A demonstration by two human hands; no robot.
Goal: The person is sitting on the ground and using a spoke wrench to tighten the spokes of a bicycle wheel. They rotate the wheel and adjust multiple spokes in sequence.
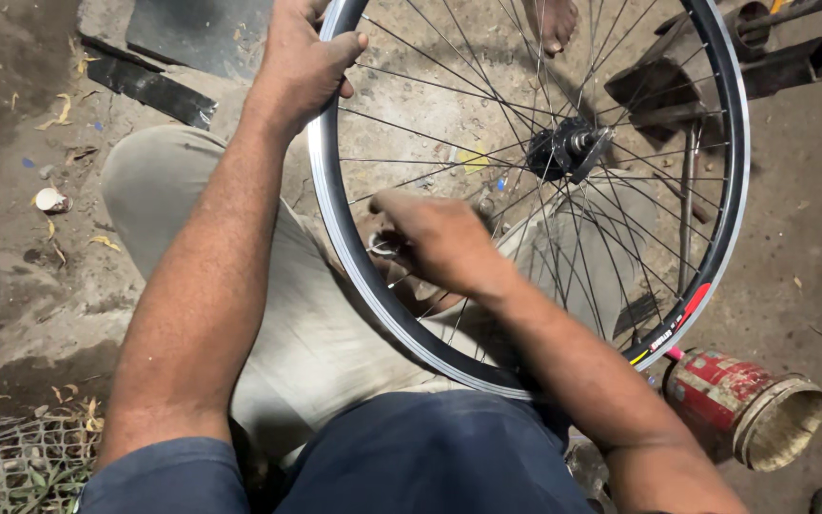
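A bicycle wheel with a black and silver rim [736,181], thin spokes and a dark hub [568,149] stands upright across my lap. My left hand [299,65] grips the rim at its upper left. My right hand [440,240] reaches between the spokes near the lower left of the rim and pinches a small metal tool [382,247] at a spoke end. My legs in light trousers lie under the wheel.
A red tin can [744,405] lies on its side at the lower right. A person's bare foot [554,24] shows at the top. Dark metal parts [792,48] sit at the top right, a black slab [154,88] at the upper left, wire mesh [21,466] at the bottom left.
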